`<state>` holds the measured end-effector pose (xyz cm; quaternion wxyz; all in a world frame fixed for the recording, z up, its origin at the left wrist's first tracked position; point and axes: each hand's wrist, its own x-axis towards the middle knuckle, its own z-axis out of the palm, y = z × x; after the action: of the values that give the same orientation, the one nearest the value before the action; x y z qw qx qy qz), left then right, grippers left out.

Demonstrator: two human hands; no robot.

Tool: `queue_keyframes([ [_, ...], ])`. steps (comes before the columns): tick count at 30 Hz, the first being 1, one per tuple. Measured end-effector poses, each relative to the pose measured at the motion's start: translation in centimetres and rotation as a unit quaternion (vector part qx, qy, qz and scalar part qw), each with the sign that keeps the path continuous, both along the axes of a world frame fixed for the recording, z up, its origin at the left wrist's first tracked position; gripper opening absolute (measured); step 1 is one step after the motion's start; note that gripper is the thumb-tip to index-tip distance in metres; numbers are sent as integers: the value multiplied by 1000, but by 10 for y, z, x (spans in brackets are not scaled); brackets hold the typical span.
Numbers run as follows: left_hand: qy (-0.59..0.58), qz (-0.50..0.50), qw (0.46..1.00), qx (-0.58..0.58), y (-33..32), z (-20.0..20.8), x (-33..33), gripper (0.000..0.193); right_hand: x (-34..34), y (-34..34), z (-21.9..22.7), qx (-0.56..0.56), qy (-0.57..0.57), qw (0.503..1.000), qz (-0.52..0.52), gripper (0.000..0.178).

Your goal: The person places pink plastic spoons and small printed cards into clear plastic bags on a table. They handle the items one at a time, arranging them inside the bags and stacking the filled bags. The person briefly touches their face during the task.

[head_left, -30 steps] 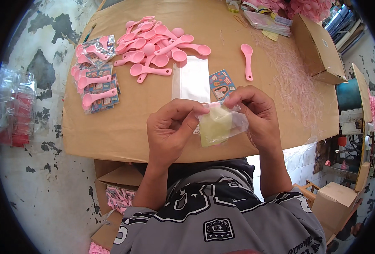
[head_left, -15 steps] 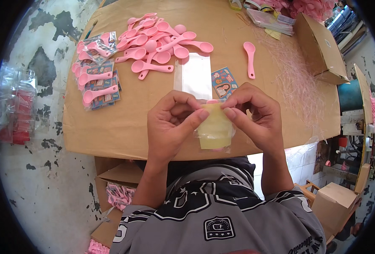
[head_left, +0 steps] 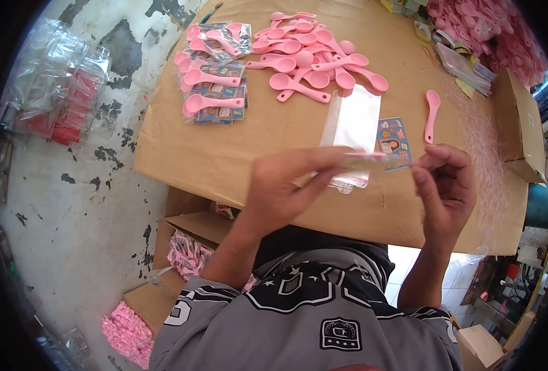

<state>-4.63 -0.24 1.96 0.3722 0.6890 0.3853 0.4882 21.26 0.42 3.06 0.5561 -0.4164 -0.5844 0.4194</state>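
Note:
In front of my body, my left hand (head_left: pixel 286 188) pinches a small clear plastic bag (head_left: pixel 376 157), turned nearly edge-on, with something pink showing in it. At the bag's other end, my right hand (head_left: pixel 445 188) has its thumb and fingers curled together; whatever they hold is too thin to make out. Beneath and beyond the hands lie flat clear bags (head_left: pixel 353 123) and a blue printed card (head_left: pixel 393 139). A single pink measuring spoon (head_left: pixel 432 114) rests past my right hand. Further off is a heap of pink measuring spoons (head_left: pixel 314 52).
Bagged spoons with blue cards (head_left: pixel 215 102) are stacked at the table's left. Thin plastic strips (head_left: pixel 481 148) litter the right side, near a cardboard box (head_left: pixel 520 123). More pink spoons (head_left: pixel 472 31) are piled at the far right. Plastic packs (head_left: pixel 60 86) lie left of the table (head_left: pixel 193 154).
The bag, earlier held by both hands with its pale yellow face showing, is now tilted edge-on in my left hand. My right hand has moved apart to the right. The view has shifted left.

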Motion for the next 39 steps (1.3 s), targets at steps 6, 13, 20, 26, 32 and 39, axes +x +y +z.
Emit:
queue_keyframes([
  [6, 165, 251, 921, 250, 6, 17, -78, 44, 25, 5, -4, -4, -9, 997, -71, 14],
  [13, 172, 322, 929, 58, -2, -6, -86, 47, 20, 4, 7, -22, -321, 940, -113, 19],
  [20, 218, 189, 956, -48, 20, -15, 2, 28, -2, 22, -24, -12, -485, 862, -144, 33],
  [26, 367, 211, 906, 29, 35, -31, 16, 28, 1, 17, -26, -21, -511, 853, -109, 35],
  [32, 246, 169, 946, -130, 39, -20, 3, 19, 12, 10, -21, -9, -513, 851, -109, 40],
  [39, 96, 182, 955, -211, 37, -13, -5, 20, 6, 13, -22, -57, -503, 853, -126, 51],
])
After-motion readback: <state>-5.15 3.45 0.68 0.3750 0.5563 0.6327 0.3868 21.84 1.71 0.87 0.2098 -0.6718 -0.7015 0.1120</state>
